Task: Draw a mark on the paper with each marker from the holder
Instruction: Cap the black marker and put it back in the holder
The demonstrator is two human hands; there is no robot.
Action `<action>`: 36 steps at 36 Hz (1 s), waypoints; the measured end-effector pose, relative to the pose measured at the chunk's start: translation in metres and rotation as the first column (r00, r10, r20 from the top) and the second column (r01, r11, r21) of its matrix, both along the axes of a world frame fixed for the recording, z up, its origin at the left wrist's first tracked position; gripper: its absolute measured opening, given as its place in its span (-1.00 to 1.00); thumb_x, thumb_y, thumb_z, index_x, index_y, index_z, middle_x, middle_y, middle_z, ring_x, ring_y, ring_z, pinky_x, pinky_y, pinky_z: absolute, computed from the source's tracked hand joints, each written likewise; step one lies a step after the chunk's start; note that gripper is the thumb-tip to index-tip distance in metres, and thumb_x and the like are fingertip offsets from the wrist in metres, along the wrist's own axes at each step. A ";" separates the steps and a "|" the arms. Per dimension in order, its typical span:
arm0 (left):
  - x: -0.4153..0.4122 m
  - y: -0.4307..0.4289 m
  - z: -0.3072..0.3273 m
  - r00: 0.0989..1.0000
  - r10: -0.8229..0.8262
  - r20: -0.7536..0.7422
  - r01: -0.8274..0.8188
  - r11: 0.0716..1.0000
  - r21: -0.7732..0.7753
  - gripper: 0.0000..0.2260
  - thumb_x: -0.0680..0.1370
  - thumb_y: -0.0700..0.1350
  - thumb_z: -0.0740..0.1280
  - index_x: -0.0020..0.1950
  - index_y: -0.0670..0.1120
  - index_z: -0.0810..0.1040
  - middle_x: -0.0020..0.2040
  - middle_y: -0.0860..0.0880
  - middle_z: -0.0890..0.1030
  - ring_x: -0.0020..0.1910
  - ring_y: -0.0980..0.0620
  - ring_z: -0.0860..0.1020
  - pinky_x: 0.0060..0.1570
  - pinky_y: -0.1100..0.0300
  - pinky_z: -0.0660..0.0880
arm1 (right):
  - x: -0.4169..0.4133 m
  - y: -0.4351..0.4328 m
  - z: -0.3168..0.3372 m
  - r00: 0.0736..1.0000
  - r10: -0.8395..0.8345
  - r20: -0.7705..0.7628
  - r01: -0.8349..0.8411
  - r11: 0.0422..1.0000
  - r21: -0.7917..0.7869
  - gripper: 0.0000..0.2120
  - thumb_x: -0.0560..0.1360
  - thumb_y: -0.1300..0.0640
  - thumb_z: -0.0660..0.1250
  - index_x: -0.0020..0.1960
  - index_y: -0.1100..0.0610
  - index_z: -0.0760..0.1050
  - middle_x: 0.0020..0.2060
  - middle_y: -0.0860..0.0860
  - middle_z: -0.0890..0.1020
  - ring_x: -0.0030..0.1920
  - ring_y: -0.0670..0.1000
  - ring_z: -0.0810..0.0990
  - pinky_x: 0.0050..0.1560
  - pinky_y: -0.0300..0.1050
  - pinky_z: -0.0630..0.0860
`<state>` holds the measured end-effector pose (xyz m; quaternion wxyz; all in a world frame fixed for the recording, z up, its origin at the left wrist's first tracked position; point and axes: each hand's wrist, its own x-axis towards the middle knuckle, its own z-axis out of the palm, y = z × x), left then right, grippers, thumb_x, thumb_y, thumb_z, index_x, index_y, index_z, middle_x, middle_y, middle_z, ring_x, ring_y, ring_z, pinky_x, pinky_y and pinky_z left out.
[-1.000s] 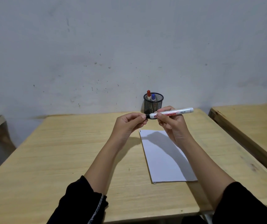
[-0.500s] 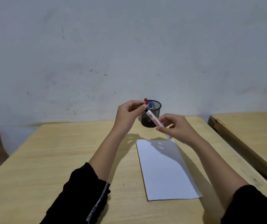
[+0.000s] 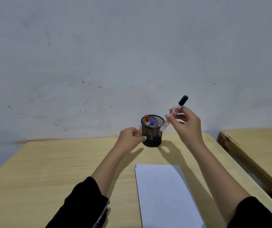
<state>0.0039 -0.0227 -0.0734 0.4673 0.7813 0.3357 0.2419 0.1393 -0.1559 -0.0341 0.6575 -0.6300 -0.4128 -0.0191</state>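
My right hand [image 3: 185, 125] holds a white marker [image 3: 175, 112] with a black cap, tilted with the cap end up, just right of and above the black mesh holder [image 3: 152, 139]. A red-capped marker [image 3: 146, 119] and a blue-capped marker [image 3: 151, 122] stand in the holder. My left hand [image 3: 130, 139] touches the holder's left side with thumb and fingers pinched. A white paper [image 3: 165, 193] lies on the wooden table [image 3: 58, 170] in front of me, with a small dark mark at its top left corner.
A second wooden table [image 3: 255, 145] stands to the right, across a narrow gap. A grey wall rises directly behind the holder.
Both hands have gone forward to the holder. The capped marker has swung from lying level in both hands to tilted upright in the right hand alone. The left hand now touches the holder.
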 end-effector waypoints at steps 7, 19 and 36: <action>0.030 0.005 -0.013 0.999 -0.023 0.049 0.022 0.999 0.029 -0.63 0.39 -0.19 0.49 0.14 -0.14 0.50 -0.11 0.11 0.51 -0.12 0.17 0.48 -0.28 0.58 0.37 | 0.017 0.034 -0.009 0.998 -0.019 0.054 0.022 0.998 -0.061 -0.91 0.43 0.22 0.41 -0.13 0.15 0.50 -0.14 -0.01 0.60 -0.14 -0.25 0.58 -0.17 -0.38 0.54; 0.047 0.013 -0.028 0.984 -0.042 0.174 0.048 0.998 -0.030 -0.54 0.29 -0.10 0.55 0.11 0.03 0.45 0.16 -0.05 0.57 0.13 0.00 0.58 0.13 0.09 0.54 | 0.030 0.039 -0.019 0.968 0.174 0.179 -0.076 0.888 -0.454 -0.84 0.43 0.25 0.38 -0.01 0.12 0.50 -0.16 0.02 0.63 -0.10 -0.02 0.61 0.07 -0.09 0.55; 0.049 0.013 -0.029 0.974 -0.064 0.218 0.069 0.998 -0.015 -0.60 0.26 -0.08 0.54 -0.05 0.19 0.43 0.13 -0.05 0.59 0.10 0.00 0.60 0.15 0.02 0.55 | 0.020 0.039 -0.017 0.942 0.230 0.245 -0.077 0.858 -0.508 -0.80 0.44 0.12 0.37 0.05 0.13 0.53 -0.09 0.02 0.65 -0.08 0.01 0.59 -0.05 -0.09 0.54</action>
